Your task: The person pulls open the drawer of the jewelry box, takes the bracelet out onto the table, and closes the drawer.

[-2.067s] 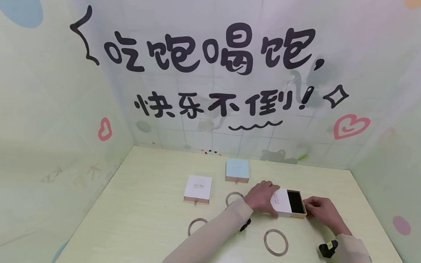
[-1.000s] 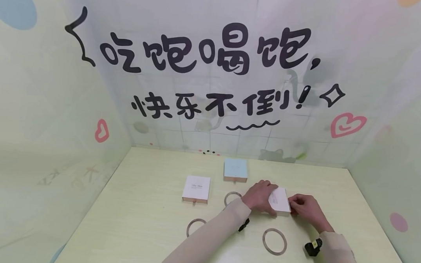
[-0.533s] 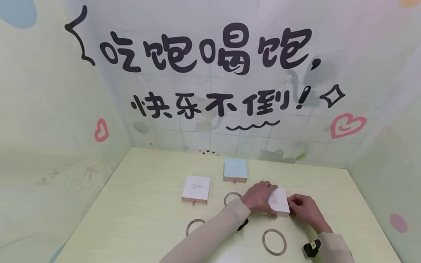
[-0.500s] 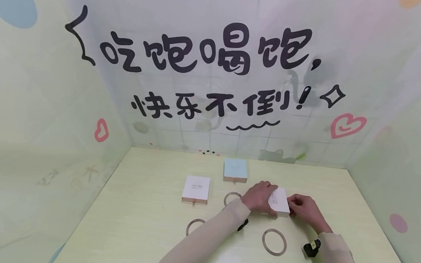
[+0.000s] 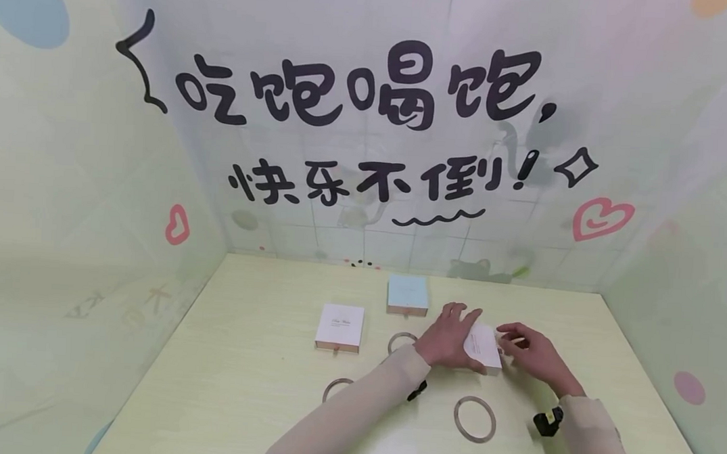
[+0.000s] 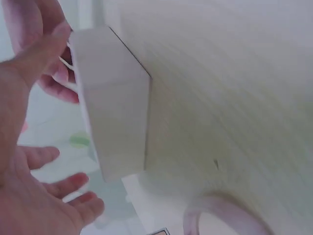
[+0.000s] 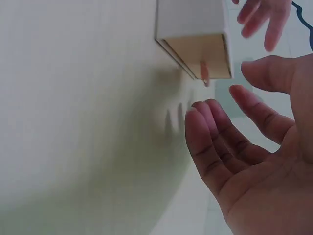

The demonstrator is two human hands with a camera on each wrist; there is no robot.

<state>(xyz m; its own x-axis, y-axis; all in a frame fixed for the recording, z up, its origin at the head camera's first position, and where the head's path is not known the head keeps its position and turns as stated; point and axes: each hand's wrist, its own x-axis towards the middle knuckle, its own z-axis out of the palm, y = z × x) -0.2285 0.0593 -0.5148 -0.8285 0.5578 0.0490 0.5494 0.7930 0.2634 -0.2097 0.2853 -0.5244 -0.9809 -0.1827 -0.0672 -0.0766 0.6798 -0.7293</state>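
Observation:
A white drawer-style gift box [image 5: 483, 347] lies shut on the table, with small print on its lid. My left hand [image 5: 451, 339] is spread over the box's left part; its fingers stand off the box in the left wrist view, and the thumb [image 6: 41, 56] lies by one edge, contact unclear. At the box's right end my right hand [image 5: 531, 353] hovers with loosely bent fingers, holding nothing. A small ribbon pull tab [image 7: 205, 73] hangs from the drawer front, apart from the right fingertips [image 7: 198, 127].
Another white box [image 5: 339, 326] and a light blue box [image 5: 407, 293] stand further left and back. One bangle [image 5: 475, 419] lies in front; two more, a bangle [image 5: 403, 336] and a bangle [image 5: 335, 386], are partly hidden by the left arm. Printed walls enclose the table.
The box's drawer, half out with its black lining showing, has slid left into the sleeve. Since then my right fingers have let go of the tab, and the left fingers have lifted and spread.

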